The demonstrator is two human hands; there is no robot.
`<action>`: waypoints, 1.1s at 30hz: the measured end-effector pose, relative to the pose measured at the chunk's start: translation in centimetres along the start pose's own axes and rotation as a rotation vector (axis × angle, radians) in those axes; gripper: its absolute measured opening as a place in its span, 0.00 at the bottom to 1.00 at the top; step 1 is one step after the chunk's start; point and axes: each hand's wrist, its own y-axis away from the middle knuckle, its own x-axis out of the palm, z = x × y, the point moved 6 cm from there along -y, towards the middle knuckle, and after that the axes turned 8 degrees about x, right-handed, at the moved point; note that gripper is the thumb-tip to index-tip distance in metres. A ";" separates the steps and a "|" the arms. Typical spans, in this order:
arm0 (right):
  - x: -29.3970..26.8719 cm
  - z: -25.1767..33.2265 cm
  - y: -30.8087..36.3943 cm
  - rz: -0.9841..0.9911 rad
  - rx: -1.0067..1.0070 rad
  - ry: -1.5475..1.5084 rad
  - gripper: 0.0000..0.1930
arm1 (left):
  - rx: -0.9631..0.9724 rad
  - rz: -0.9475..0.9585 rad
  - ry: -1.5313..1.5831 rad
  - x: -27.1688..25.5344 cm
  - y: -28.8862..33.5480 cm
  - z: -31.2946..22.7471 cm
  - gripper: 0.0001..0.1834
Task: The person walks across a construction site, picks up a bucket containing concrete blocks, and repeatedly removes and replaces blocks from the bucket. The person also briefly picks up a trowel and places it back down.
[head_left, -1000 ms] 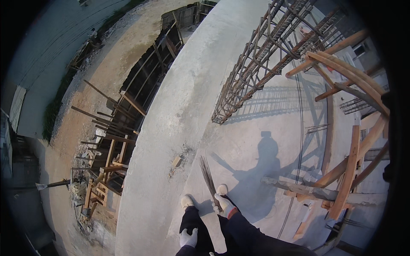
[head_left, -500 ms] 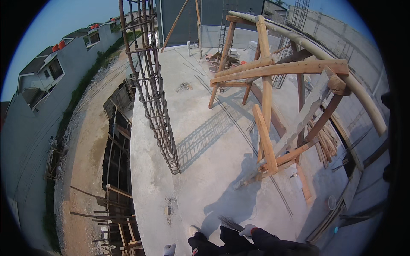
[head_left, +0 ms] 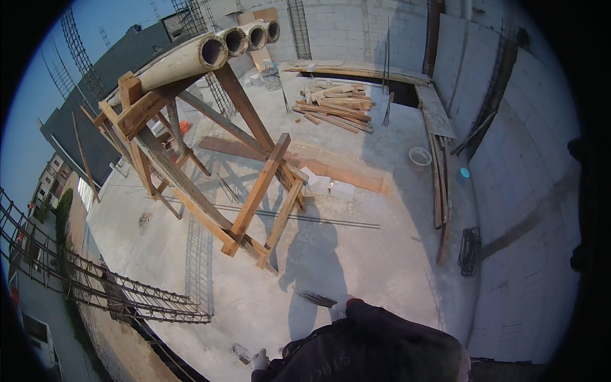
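In the closed fingers of the white-gloved right hand [head_left: 341, 307]: bundle of thin, dark, wire-like rods [head_left: 316, 298], over pale grey concrete floor [head_left: 394, 267]. At lower left: white-gloved left hand [head_left: 259, 360], finger state not discernible. Beyond: brown timber frame [head_left: 258, 195] bearing cream hollow tubes [head_left: 178, 62].

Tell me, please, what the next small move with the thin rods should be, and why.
I would probably bring the left hand across to steady the bundle of thin rods: only the right hand grips it, its far end sticks out unsupported, and the left hand appears to hold nothing.
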 end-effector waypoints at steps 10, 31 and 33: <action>-6.8 -23.4 2.0 -0.170 0.411 -1.234 0.21 | 0.386 0.383 -0.684 21.5 -4.4 -18.6 0.32; -30.7 -43.0 3.3 -0.479 0.822 -1.536 0.17 | 0.555 0.777 -0.792 80.5 -10.2 -40.0 0.32; -36.2 -44.4 1.4 -0.551 0.795 -1.583 0.17 | 0.633 0.823 -0.725 86.4 -7.3 -45.5 0.33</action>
